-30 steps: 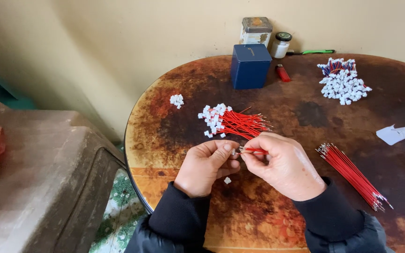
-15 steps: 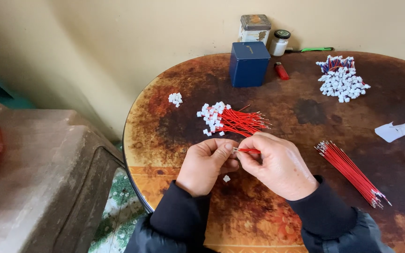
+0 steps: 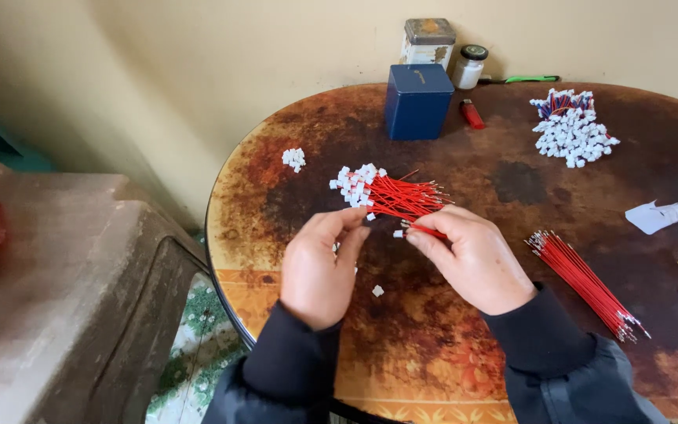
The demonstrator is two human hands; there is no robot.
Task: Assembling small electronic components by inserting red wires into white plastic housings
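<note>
My right hand [image 3: 476, 255] pinches a short red wire [image 3: 427, 230] with a small white plastic connector [image 3: 398, 233] at its left tip. My left hand [image 3: 319, 263] is just left of that tip, fingers curled and slightly apart, touching nothing I can make out. Behind both hands lies a pile of red wires with white connectors [image 3: 386, 192]. A single loose white connector [image 3: 377, 290] sits on the round brown table [image 3: 433, 353] between my wrists.
A bundle of bare red wires [image 3: 586, 283] lies to the right. Farther back are a small heap of white connectors [image 3: 294, 158], a larger heap of finished pieces [image 3: 573, 129], a blue box [image 3: 419, 100], a tin [image 3: 428, 41], a jar [image 3: 469, 66], a red lighter [image 3: 472, 114]. Grey furniture [image 3: 64, 298] stands left.
My hands, pressed together on the wire a second ago, have drawn apart. The left hand has let go and the right hand keeps the wire with its connector.
</note>
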